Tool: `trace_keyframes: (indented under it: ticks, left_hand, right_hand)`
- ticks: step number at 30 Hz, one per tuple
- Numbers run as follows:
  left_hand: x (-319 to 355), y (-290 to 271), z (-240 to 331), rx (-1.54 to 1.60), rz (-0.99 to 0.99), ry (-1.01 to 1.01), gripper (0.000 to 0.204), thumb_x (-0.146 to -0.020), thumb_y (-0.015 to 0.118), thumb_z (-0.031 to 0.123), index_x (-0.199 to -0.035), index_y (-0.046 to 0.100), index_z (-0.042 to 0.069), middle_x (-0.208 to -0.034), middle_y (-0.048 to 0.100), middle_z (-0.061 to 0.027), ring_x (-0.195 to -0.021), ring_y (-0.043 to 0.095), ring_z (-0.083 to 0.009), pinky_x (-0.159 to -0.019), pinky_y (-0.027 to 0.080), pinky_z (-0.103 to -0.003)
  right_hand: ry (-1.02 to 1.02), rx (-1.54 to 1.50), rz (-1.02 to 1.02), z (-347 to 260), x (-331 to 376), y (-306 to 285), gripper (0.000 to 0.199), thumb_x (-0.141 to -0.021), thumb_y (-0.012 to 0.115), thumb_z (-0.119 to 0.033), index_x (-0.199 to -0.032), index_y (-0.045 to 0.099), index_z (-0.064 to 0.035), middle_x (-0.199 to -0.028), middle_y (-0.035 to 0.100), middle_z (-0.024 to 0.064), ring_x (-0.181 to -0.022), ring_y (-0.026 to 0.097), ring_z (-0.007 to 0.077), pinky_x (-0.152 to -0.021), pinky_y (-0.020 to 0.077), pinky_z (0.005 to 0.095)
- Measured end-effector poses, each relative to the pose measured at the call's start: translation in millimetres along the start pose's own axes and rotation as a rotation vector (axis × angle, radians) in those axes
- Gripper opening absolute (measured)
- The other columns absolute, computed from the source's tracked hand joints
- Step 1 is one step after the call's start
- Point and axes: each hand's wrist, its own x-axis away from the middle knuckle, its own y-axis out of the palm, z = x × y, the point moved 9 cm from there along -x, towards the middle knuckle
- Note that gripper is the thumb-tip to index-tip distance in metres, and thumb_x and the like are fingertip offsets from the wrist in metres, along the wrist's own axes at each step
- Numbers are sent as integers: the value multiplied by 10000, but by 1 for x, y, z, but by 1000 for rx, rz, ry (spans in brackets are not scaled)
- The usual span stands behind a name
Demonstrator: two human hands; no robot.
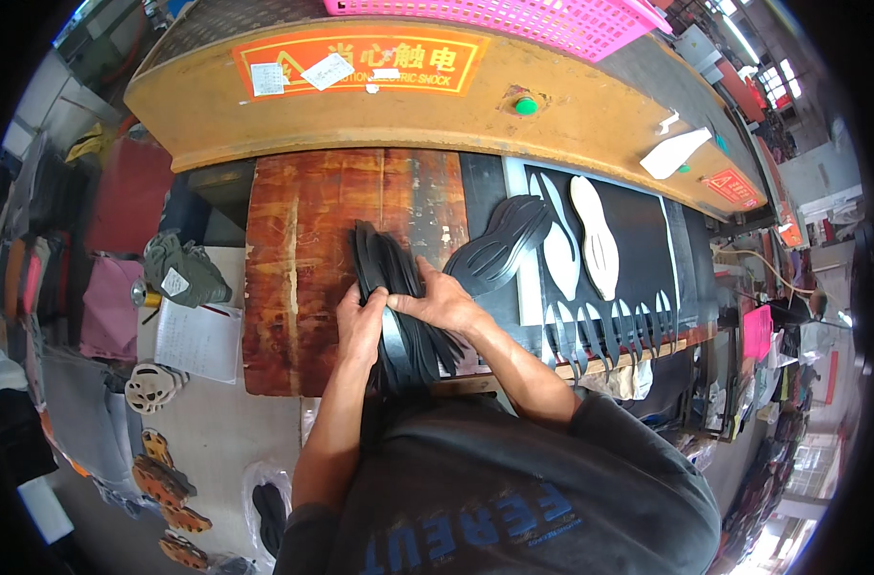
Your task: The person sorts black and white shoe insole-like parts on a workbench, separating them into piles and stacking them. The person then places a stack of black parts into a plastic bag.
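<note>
A thick bundle of long black flexible strips (403,355) lies across the front of the wooden board. My left hand (360,326) grips its left side, thumb on top. From the right, my right hand (443,299) closes on the same bundle, and the two thumbs almost meet. The strips fan out at the far and near ends; my fingers beneath are hidden. Just right of my right hand, a stack of black sole-shaped pieces (485,261) with slits lies tilted. Beyond it are a slim pale sole-shaped piece (559,257) and a white sole-shaped piece (596,240).
An ochre machine beam (398,120) with a green button (525,105) spans the far side, a pink basket (571,24) above it. The stained wooden board (274,278) adjoins a black mat (638,240). Several curved strips (609,331) line its front edge. Papers (199,340) lie left.
</note>
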Motion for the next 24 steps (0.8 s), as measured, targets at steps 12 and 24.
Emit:
trace_keyframes:
  ticks: [12,24]
  left_hand:
    - [-10,-7,-3,-264,-15,-80,331,-937,745,170,-1204,712,-23,-1019,744,-58,-892,654,-145,-821,548,-349]
    - [22,20,18,-529,-299,3,626,-963,799,280,-1470,588,-21,-1320,727,-189,-1222,676,-257,-1064,519,-402]
  right_hand:
    - [243,39,195,27,1,-22,885,-857,667,-245,-1614,355,90,-1257,672,422,-1253,660,499,-1092,521,477]
    - [116,-162,80,0,-8,-7,787,-1029,691,-504,-1539,500,64,-1339,688,338,-1303,662,428,-1089,520,439]
